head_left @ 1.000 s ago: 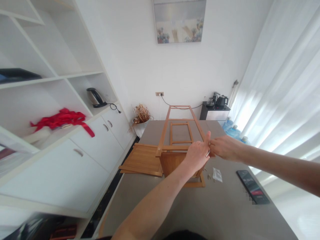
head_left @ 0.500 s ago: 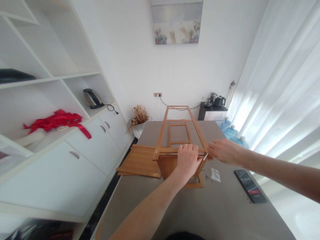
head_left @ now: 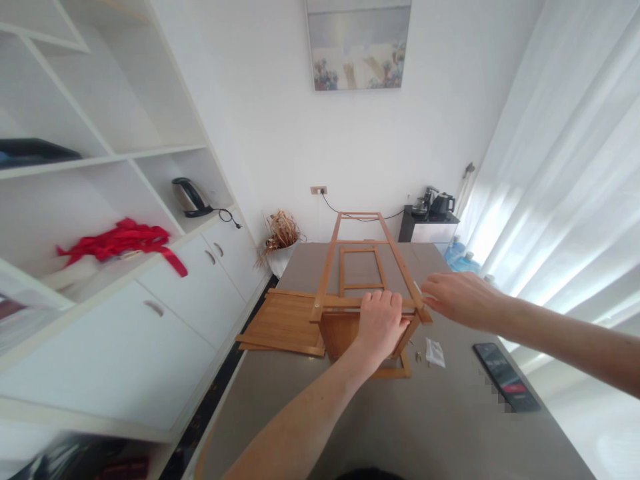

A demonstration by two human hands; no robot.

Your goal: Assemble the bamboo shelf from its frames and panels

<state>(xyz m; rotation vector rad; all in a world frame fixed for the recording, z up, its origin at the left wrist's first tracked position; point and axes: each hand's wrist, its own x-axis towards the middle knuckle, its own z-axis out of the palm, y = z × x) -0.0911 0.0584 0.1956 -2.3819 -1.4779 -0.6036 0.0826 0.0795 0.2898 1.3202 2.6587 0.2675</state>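
A wooden frame (head_left: 327, 273) with long side rails stands over the table. My left hand (head_left: 381, 323) is closed round its near crossbar, close to the right corner. At that corner, my right hand (head_left: 453, 297) pinches a thin silvery rod (head_left: 417, 287), which looks like a hex key; the fingers hide most of it. Below the crossbar is a wooden panel (head_left: 340, 331), partly covered by my left hand and forearm. A smaller wooden frame (head_left: 363, 249) shows through the opening between the rails.
Flat wooden panels (head_left: 285, 323) lie on the grey table (head_left: 425, 427) to the left. Small metal fittings (head_left: 419, 357), a clear plastic bag (head_left: 435, 353) and a phone (head_left: 505, 377) lie to the right. White cabinets (head_left: 170, 347) line the left side.
The silvery rod has turned, from pointing down across the corner to standing up beside the rail. My right hand has shifted slightly with it. My left hand keeps its grip.
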